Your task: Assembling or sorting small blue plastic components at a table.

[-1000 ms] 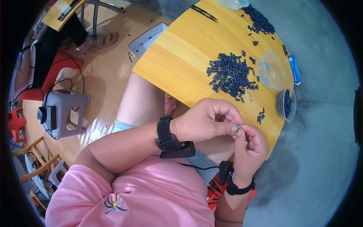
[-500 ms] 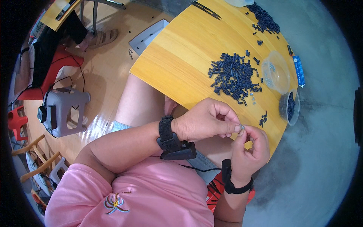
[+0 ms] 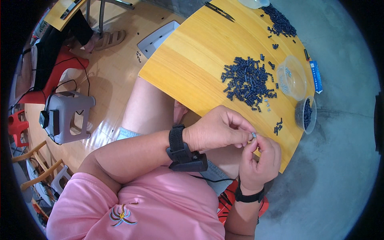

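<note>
A tiny silvery metal piece (image 3: 254,135) shows between the fingertips of my two hands, at the table's near edge. My left hand (image 3: 224,129) pinches it between thumb and forefinger. From the other side, my right hand (image 3: 261,162) has its thumb and forefinger closed at the same piece. The piece is too small to name more exactly, and my fingertips partly cover it. Beyond my hands lies a pile of small black cylindrical parts (image 3: 246,82). A few loose black parts (image 3: 278,126) and some small silvery bits (image 3: 268,105) lie nearer.
The yellow wooden table (image 3: 180,60) also bears a clear round tub (image 3: 292,80), a clear cup holding black parts (image 3: 307,115), a blue box (image 3: 316,76), black thread snips (image 3: 219,11) and a farther black pile (image 3: 280,20). At left stand a grey stool (image 3: 70,116) and a seated person's foot (image 3: 91,42).
My right hand has shifted slightly left and turned a little. Both hands still meet at the silvery piece, which now shows more between the fingertips.
</note>
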`<action>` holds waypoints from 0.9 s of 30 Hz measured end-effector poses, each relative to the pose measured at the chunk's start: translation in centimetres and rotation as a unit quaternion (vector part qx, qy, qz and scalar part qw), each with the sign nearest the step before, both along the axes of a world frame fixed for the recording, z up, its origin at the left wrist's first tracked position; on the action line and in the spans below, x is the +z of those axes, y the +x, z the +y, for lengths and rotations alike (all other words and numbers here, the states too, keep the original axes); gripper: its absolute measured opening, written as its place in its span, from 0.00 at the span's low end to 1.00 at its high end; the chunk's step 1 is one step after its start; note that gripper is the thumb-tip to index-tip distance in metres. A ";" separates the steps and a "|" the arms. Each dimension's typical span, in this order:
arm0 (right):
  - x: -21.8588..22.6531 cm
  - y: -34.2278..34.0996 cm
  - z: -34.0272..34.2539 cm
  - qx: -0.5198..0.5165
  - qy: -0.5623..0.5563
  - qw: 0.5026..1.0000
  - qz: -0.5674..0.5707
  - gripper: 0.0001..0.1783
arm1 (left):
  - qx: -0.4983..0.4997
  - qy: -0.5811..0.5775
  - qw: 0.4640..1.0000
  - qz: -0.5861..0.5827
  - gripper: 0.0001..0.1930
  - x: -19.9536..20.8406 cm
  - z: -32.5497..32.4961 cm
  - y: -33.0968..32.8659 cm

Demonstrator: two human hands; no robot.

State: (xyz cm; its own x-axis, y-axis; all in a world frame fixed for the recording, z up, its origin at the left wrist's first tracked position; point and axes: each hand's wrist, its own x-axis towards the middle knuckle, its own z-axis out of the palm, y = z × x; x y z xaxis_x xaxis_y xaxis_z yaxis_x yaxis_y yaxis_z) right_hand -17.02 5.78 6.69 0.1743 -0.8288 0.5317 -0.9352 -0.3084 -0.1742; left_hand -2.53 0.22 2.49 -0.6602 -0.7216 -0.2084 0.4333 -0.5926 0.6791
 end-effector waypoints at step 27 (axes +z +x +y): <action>0.5 0.1 0.4 0.022 -0.045 0.997 0.058 0.11 | 0.023 -0.064 0.995 -0.071 0.09 1.2 1.1 -0.4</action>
State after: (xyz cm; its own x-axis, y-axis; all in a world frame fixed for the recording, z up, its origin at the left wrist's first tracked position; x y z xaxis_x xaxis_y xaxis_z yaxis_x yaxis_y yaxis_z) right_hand -16.91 6.20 7.22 0.2739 -0.7688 0.5779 -0.9326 -0.3592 -0.0357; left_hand -2.97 1.28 3.68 -0.5963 -0.7768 -0.2024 0.3513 -0.4793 0.8043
